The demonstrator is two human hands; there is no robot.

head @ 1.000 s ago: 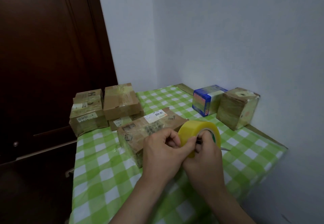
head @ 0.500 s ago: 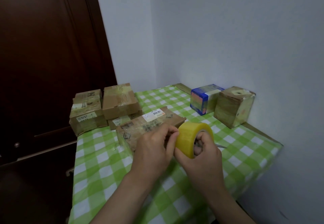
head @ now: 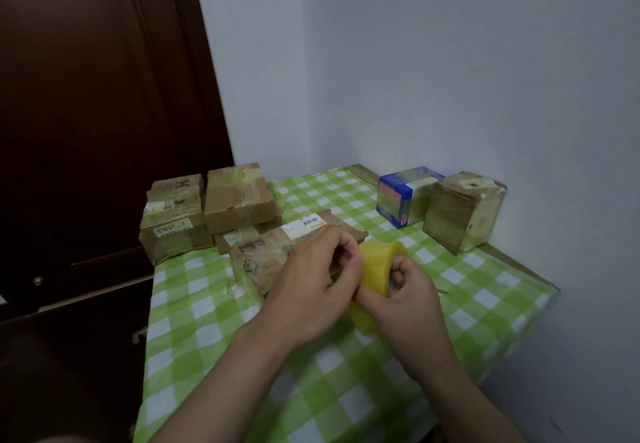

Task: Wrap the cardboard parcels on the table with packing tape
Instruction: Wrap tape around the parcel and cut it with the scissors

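A yellow roll of packing tape (head: 379, 269) is held above the table between both hands. My right hand (head: 405, 300) grips the roll, with fingers curled through its core. My left hand (head: 311, 290) pinches at the roll's outer surface with curled fingertips. Right behind the hands lies a flat cardboard parcel (head: 266, 255) with a white barcode label, partly hidden by my left hand. The table (head: 194, 304) wears a green-and-white checked cloth.
At the back left stand three brown parcels: one (head: 173, 228), a taller one (head: 239, 196), and a flat one (head: 239, 236) under it. A blue box (head: 403, 200) and a brown cube-shaped box (head: 457, 214) stand against the right wall. A dark wooden door (head: 86, 131) is on the left.
The roll has tilted and dropped slightly lower in my hands. My left fingers have shifted along its outer face. The parcels have not moved.
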